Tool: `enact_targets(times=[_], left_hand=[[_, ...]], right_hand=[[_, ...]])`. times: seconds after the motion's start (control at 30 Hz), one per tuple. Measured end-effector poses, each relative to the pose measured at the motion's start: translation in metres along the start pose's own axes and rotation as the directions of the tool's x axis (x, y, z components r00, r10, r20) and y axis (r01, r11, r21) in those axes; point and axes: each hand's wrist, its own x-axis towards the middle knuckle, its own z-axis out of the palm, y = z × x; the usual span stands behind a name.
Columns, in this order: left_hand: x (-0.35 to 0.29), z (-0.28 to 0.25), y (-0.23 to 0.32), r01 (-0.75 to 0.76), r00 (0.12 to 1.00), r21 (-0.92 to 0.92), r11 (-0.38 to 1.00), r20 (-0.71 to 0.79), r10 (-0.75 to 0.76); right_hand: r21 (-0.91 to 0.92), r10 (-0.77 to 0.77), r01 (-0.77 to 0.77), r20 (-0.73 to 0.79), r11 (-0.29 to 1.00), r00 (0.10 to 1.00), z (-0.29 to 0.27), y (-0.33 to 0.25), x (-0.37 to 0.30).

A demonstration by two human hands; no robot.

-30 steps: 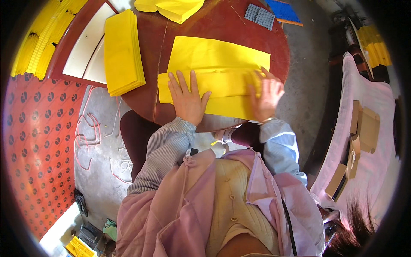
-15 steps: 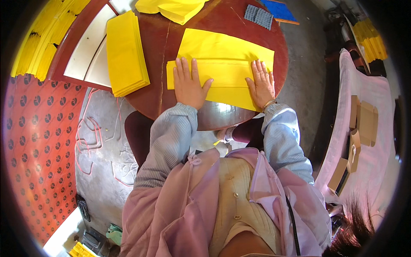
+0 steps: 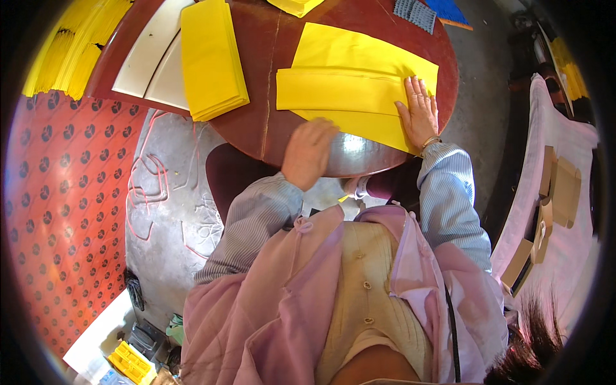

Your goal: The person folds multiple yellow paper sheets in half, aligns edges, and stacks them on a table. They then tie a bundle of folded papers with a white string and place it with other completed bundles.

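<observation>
On the round red-brown table [image 3: 260, 128] lies a yellow sheet [image 3: 366, 54] with a folded band [image 3: 340, 91] across it. Its material, paper or cloth, is hard to make out. My right hand [image 3: 420, 114] rests flat at the right end of the band, fingers stretched out over the yellow material. My left hand [image 3: 310, 153] is off the sheet, near the table's front edge, and its fingers are smeared by motion. Left of the sheet sits a thick stack of folded yellow pieces [image 3: 213, 61].
Another yellow piece [image 3: 296, 5] and a grey bumpy tray [image 3: 415, 14] lie toward the far side. More yellow stacks [image 3: 77, 45] stand at the far left. Opened cardboard boxes [image 3: 564, 192] sit on a pink cloth [image 3: 513, 212] at right. Cords [image 3: 147, 179] lie on the floor.
My left hand has come off the band and moved back toward the table's front edge. The right hand still presses on the sheet. The whole view has shifted slightly.
</observation>
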Motion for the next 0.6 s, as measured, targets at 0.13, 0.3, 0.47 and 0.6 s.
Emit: enact_targets(times=[0.13, 0.3, 0.47, 0.6], left_hand=[[0.017, 0.013, 0.009, -0.093, 0.995, 0.067, 0.993, 0.045, 0.090], [0.030, 0.005, 0.004, -0.090, 0.994, 0.288, 0.953, 0.088, 0.067], [0.047, 0.010, 0.017, -0.099, 0.990, 0.310, 0.946, 0.124, 0.063], [0.052, 0.013, 0.022, -0.054, 0.992, 0.353, 0.934, 0.128, 0.009]], right_hand=[[-0.004, -0.003, 0.004, 0.033, 1.000, 0.999, 0.000, 0.004, 0.004], [0.015, -0.025, 0.024, 0.082, 1.000, 0.996, 0.000, 0.011, 0.010], [-0.008, -0.041, 0.043, 0.158, 0.999, 0.987, -0.005, 0.018, 0.020], [0.003, -0.055, 0.055, 0.196, 0.998, 0.979, -0.006, 0.023, 0.030]])
